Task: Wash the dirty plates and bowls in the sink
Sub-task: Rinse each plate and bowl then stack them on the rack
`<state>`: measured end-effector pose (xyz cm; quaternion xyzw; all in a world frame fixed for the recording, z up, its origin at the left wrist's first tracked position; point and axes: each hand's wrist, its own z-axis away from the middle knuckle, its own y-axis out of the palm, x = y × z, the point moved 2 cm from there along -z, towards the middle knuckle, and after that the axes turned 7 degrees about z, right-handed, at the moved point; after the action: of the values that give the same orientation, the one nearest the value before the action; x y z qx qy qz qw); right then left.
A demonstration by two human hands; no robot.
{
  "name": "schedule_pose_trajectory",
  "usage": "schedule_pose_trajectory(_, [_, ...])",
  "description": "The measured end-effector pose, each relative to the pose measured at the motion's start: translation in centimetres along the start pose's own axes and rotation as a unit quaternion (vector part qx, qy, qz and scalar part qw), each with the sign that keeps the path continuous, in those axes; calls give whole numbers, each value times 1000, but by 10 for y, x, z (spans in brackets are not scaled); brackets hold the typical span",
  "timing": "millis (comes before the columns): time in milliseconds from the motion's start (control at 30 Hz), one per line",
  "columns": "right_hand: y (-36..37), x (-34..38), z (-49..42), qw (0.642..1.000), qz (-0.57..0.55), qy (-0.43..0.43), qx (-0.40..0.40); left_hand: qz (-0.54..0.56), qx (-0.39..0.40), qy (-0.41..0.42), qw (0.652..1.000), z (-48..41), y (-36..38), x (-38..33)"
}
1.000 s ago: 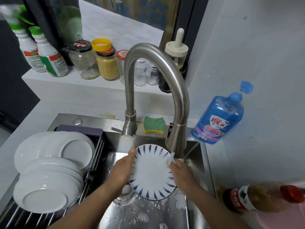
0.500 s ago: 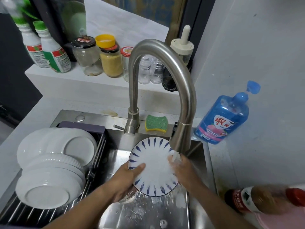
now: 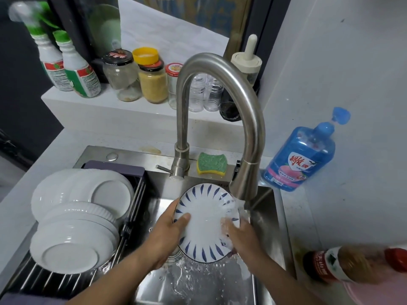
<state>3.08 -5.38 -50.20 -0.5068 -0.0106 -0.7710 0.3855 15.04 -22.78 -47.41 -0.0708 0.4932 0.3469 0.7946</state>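
**L hand [image 3: 167,236] + R hand [image 3: 240,236] grip plate [image 3: 204,219] under running tap**

L hand holds the plate's rim at approx. 8 o'clock: thumb lies across the white face, fingers curl behind, out of sight. R hand holds the rim at approx. 4 o'clock, thumb on the face, wet and blurred by the stream; its other fingers are hidden behind. Plate is white w/ blue dashes round the edge, tilted face-up toward the camera, over the middle of the sink [image 3: 266,227]. Faucet [image 3: 220,69] arches over it, spout at the plate's 2 o'clock, water hitting the R side and splashing into the basin at 6.

Clock from the plate:
- 9: white dishes [image 3: 72,227] stacked upside-down on a rack [image 3: 136,208].
- 12: green/yellow sponge [image 3: 211,164] on the sink's back ledge, near the faucet base.
- 2: blue soap btl [image 3: 301,159] on the counter.
- 4: red-cap btl [image 3: 352,265], blurred.
- 11–12, far back: jars [image 3: 152,82] and spray btls [image 3: 72,69] on a shelf.
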Motion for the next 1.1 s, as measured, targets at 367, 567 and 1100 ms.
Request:
schedule_pose_trajectory(367, [-29,18,-2,992,128,-10,-16,94,-26,-67,993,-4,18,3])
schedule_pose_trajectory(567, [-34,13,4,998,64,21,15,-7,-40,-31,999,-3,0,-8])
schedule_pose_trajectory(1100, [-41,25,-1,999,-4,9,38,-62,30,10,998,-7,0,-33])
